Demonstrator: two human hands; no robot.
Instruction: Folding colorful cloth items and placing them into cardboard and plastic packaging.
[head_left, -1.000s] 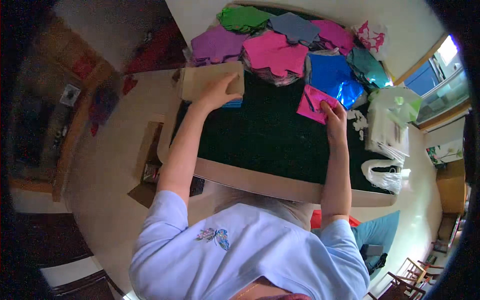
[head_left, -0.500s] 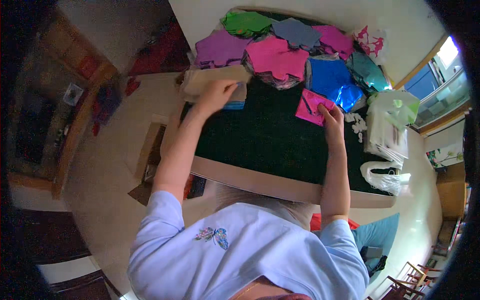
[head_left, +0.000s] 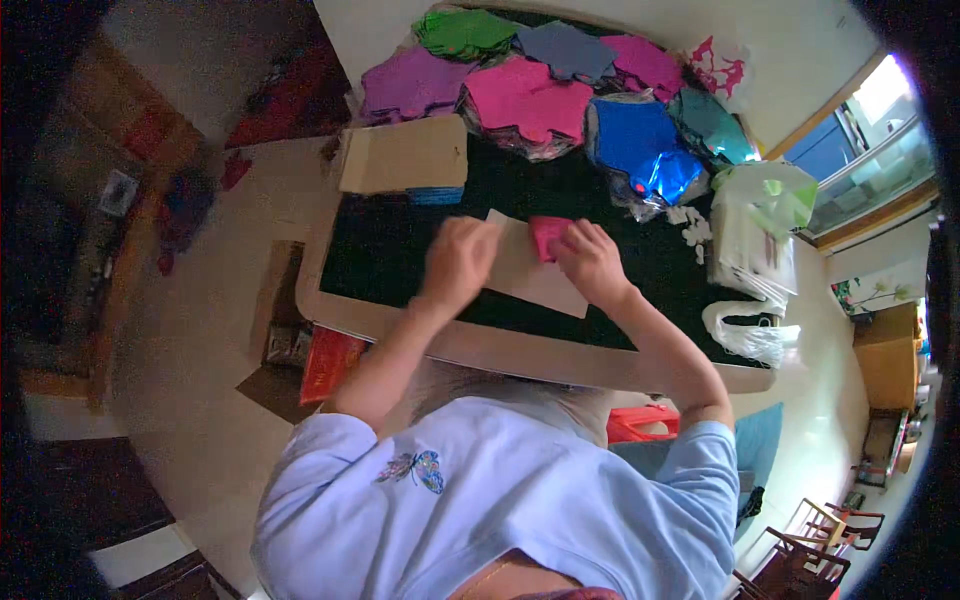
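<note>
A beige sheet or flat envelope (head_left: 535, 283) lies tilted on the dark green tabletop in front of me. My left hand (head_left: 462, 262) is at its left edge with curled fingers. Motion blur hides whether they grip it. Over the sheet's upper part, my right hand (head_left: 594, 264) pinches a small shiny pink packet (head_left: 546, 234). Part of that packet is hidden behind the fingers. A stack of beige sheets or envelopes (head_left: 405, 155) rests at the far left, with a blue-edged stack (head_left: 436, 196) showing below it.
Star-like flat stacks in green (head_left: 465, 33), purple (head_left: 415, 83), pink (head_left: 530, 97) and other colours line the far side. A shiny blue pile (head_left: 635, 140) sits at right. White plastic bags (head_left: 745, 235) and a white string bundle (head_left: 748, 338) lie along the right edge.
My left hand has come back from the beige stack to the middle, where a beige sheet now lies. My right hand has carried the pink packet left and nearer, over that sheet.
</note>
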